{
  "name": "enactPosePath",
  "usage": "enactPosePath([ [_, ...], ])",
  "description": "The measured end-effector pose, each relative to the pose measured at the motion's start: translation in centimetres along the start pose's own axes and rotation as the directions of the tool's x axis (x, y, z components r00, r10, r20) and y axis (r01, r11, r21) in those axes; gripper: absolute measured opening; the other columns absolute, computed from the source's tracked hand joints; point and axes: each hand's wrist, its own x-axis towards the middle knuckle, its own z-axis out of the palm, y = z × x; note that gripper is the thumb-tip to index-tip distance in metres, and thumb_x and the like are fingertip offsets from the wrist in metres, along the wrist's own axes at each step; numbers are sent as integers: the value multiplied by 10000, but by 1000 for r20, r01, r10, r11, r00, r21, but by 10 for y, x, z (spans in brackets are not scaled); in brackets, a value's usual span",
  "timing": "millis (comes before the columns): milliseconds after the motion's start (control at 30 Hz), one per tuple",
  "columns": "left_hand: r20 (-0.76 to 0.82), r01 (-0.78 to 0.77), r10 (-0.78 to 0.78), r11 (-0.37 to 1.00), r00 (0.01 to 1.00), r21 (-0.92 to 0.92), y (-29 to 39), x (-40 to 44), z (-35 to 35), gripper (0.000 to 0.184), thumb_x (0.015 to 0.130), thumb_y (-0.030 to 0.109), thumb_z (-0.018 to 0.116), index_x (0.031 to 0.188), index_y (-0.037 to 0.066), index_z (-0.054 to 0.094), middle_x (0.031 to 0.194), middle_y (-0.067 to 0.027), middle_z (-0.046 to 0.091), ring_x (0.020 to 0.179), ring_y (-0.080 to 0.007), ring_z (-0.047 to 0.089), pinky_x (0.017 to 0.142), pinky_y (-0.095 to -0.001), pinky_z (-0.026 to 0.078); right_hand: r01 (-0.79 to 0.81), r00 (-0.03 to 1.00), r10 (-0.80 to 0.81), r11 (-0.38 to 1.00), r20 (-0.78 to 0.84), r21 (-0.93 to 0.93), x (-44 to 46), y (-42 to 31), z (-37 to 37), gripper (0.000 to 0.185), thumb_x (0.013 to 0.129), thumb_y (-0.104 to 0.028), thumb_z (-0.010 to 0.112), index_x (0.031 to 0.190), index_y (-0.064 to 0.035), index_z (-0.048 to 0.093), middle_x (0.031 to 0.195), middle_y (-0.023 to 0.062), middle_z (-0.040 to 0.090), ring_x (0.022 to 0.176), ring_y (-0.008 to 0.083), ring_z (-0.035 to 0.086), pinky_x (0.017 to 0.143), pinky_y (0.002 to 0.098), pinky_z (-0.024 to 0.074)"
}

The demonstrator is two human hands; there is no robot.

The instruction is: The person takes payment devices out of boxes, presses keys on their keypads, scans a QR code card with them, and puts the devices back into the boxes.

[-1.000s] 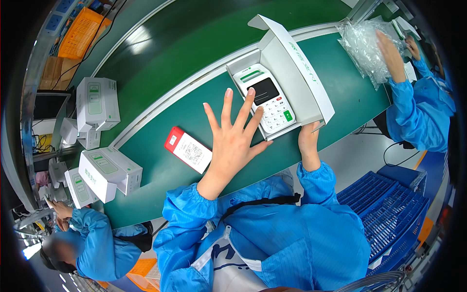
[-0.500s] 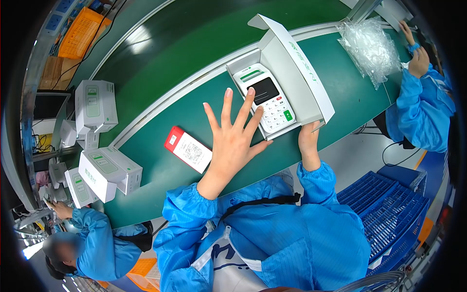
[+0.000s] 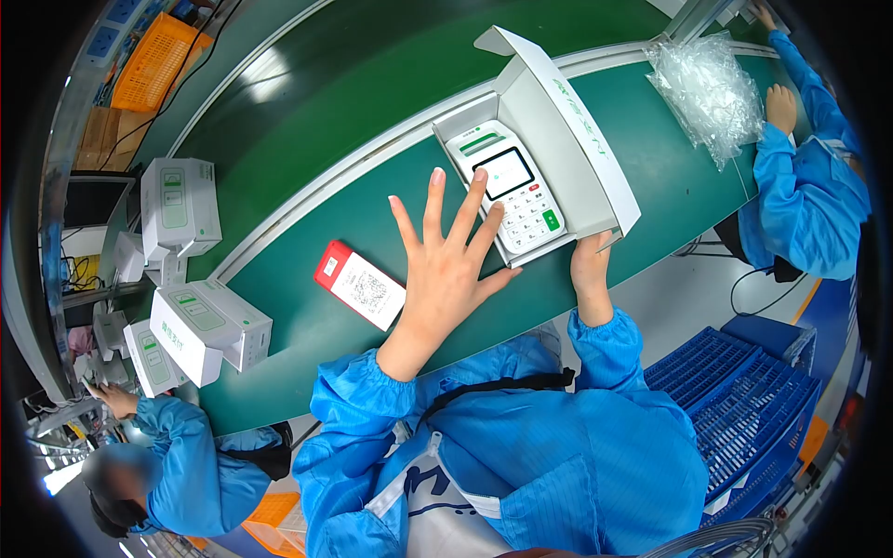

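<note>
A white payment terminal point(image 3: 521, 209) with a keypad and a lit, whitish screen lies in an open white box point(image 3: 581, 139), whose lid stands up on the right. My left hand point(image 3: 446, 265) has its fingers spread over the terminal's left side, one fingertip at the screen's edge and another at the keypad, the thumb near the box's lower edge. My right hand point(image 3: 591, 268) is at the box's lower right corner, its fingers hidden beneath or behind the box. To the left of my left hand, a red and white card with a QR code point(image 3: 367, 290) lies on the green table point(image 3: 288, 316).
White boxes point(image 3: 209, 325) stand at the left, near a co-worker point(image 3: 200, 465). Clear plastic bags point(image 3: 712, 98) lie at the upper right beside another co-worker point(image 3: 805, 195). Blue crates point(image 3: 744, 400) are at the lower right. A green belt point(image 3: 400, 70) runs behind the table.
The terminal's screen has turned from dark to white. My hands have not moved. The right co-worker's arms have shifted, one reaching farther up, and a box at the upper left has moved slightly.
</note>
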Motion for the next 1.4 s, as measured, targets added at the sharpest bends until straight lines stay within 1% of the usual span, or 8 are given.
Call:
enactPosePath([
  [833, 16, 16, -15, 998, 1000, -68, -7, -6, 0, 771, 651, 416, 804, 1310, 113, 542, 1534, -119, 292, 1428, -433, 134, 1066, -712, 34, 69, 997, -69, 998, 35, 12, 7, 46, -2, 355, 1011, -179, 418, 1213, 99, 507, 1217, 148, 584, 1143, 203, 529, 975, 312, 396],
  [1033, -13, 91, -95, 974, 995, -208, -27, -47, -26, 695, 720, 338, 772, 1322, 90, 526, 1518, -133, 326, 1432, -434, 132, 1111, -639, 72, 81, 996, -83, 991, -15, -111, 10, 46, 2, 331, 994, -131, 405, 1171, 121, 529, 1152, 183, 618, 1110, 236, 555, 960, 336, 415],
  [1167, -192, 235, -299, 926, 935, -297, -50, -105, -36, 453, 810, 144, 678, 1241, 41, 578, 1463, -152, 412, 1409, -415, 236, 1120, -508, 226, 124, 992, -115, 968, 53, -219, 22, 83, -10, 328, 946, -92, 391, 1090, 143, 569, 1078, 240, 648, 1048, 289, 583, 930, 383, 433],
  [1233, -310, 298, -410, 888, 858, -350, -60, -140, -39, 394, 839, 117, 642, 1217, 25, 584, 1419, -161, 461, 1385, -409, 297, 1117, -485, 244, 74, 991, -92, 981, -96, -180, 30, 87, -8, 385, 1000, -229, 457, 1133, 116, 564, 1128, 170, 624, 1038, 203, 560, 903, 367, 439],
  [1267, -363, 328, -467, 864, 806, -382, -63, -157, -36, 369, 853, 112, 628, 1206, 15, 585, 1391, -160, 490, 1372, -392, 330, 1110, -480, 258, 84, 986, -90, 995, -138, -51, 26, 72, 4, 412, 1003, -245, 434, 1108, 129, 570, 1097, 205, 633, 992, 254, 574, 911, 382, 438],
  [1300, -374, 367, -516, 839, 771, -401, -62, -174, -34, 348, 868, 101, 611, 1202, 7, 583, 1375, -156, 506, 1366, -380, 343, 1106, -472, 268, -21, 998, 22, 1000, -52, 14, 24, 61, -3, 432, 1011, -267, 436, 1131, 133, 547, 1125, 200, 610, 1007, 222, 558, 912, 364, 435],
  [1333, -377, 410, -573, 804, 727, -431, -59, -190, -32, 341, 872, 92, 602, 1202, 5, 582, 1371, -153, 511, 1364, -371, 349, 1105, -465, 273, -63, 994, 78, 979, -72, 195, 21, 46, -4, 379, 1011, -205, 398, 1179, 108, 533, 1200, 177, 579, 1095, 242, 558, 956, 370, 442],
  [1400, -423, 442, -637, 762, 645, -474, -62, -212, -32, 316, 882, 69, 581, 1191, 5, 584, 1355, -145, 527, 1347, -347, 378, 1095, -438, 296, -4, 994, 40, 943, -103, 334, 20, 27, 0, 447, 1037, -265, 362, 1290, 95, 435, 1335, 179, 474, 1211, 251, 465, 1049, 375, 368],
])
